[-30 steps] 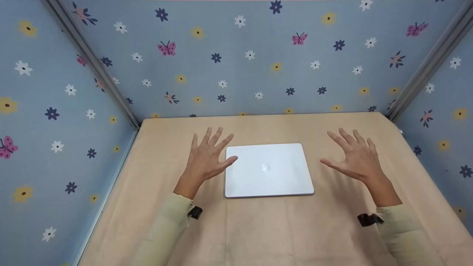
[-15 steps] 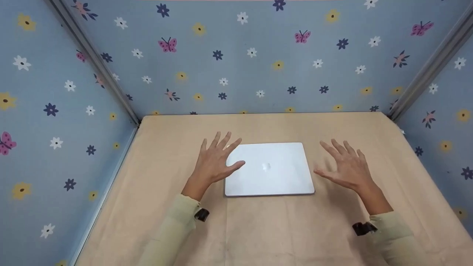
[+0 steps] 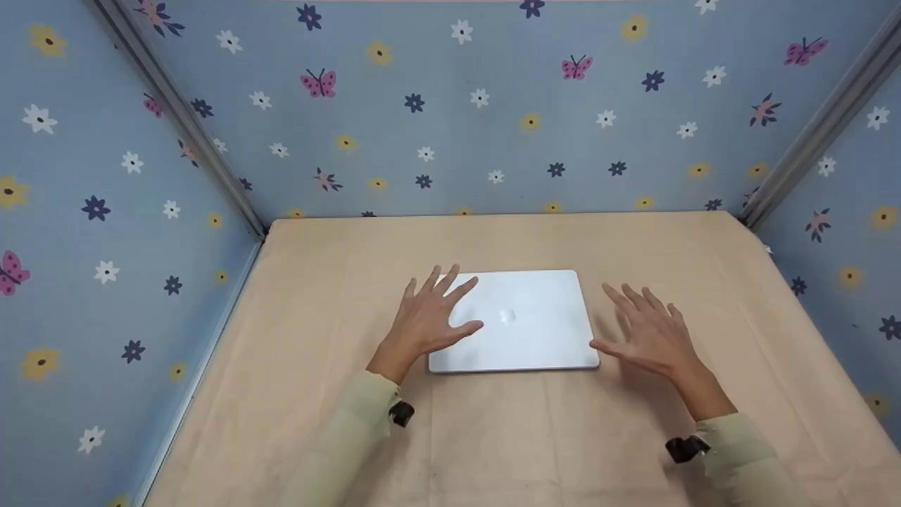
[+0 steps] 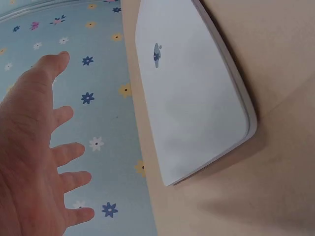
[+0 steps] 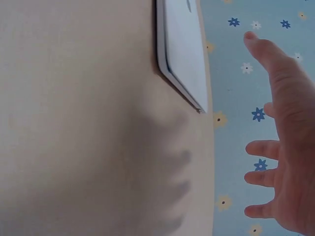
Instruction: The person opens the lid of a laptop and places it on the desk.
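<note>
A closed silver laptop (image 3: pixel 528 324) lies flat on the table, its shiny apple logo (image 4: pixel 157 55) facing up. My left hand (image 3: pixel 429 317) hangs above the laptop's left side, fingers spread and nothing in them; it covers part of that edge in the head view. To the right of the laptop is my right hand (image 3: pixel 651 334), also spread and holding nothing, its thumb tip overlapping the near right edge in the head view. Both wrist views show a gap between the palm and the laptop, and the right hand (image 5: pixel 290 162) casts a shadow on the tabletop.
The table has a beige cover (image 3: pixel 493 443). Blue flowered panels (image 3: pixel 450 105) enclose it at the back and both sides, joined by grey metal posts (image 3: pixel 176 113) at the corners. A black wrist device (image 3: pixel 401 413) sits at each pale green sleeve.
Both hands have moved inward and nearer to me, the left to the right and the right to the left. The left hand now overlaps more of the laptop, which stays in place.
</note>
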Available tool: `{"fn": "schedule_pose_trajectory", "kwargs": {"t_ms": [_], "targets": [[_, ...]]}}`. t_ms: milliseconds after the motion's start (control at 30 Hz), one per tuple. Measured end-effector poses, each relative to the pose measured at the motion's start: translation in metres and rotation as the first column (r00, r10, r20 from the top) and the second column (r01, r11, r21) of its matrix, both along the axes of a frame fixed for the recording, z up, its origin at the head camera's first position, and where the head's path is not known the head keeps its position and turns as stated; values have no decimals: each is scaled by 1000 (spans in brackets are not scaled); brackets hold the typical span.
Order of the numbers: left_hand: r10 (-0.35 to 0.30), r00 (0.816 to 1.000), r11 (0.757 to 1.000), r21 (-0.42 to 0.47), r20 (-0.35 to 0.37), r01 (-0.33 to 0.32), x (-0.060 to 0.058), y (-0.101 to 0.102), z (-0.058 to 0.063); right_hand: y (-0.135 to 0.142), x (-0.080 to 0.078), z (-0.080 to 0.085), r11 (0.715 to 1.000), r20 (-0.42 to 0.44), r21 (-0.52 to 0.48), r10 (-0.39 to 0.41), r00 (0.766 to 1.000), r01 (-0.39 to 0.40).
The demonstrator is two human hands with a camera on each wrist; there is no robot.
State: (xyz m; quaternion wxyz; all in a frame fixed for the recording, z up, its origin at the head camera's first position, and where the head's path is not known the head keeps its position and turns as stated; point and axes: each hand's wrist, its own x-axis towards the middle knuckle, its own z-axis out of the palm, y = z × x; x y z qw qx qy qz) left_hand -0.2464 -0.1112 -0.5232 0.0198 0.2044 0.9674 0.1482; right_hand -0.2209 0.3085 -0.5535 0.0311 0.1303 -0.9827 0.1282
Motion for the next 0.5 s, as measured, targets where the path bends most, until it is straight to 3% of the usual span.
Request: {"fn": "schedule_pose_trajectory", "kwargs": {"t_ms": [233, 500], "targets": [[-29, 999, 999, -43, 30, 31, 0, 11, -22, 3, 4, -13, 1000, 43, -9, 2, 999, -1], [-52, 998, 993, -100, 39, 56, 2, 21, -37, 5, 8, -24, 1000, 44, 0, 2, 999, -2]]}}
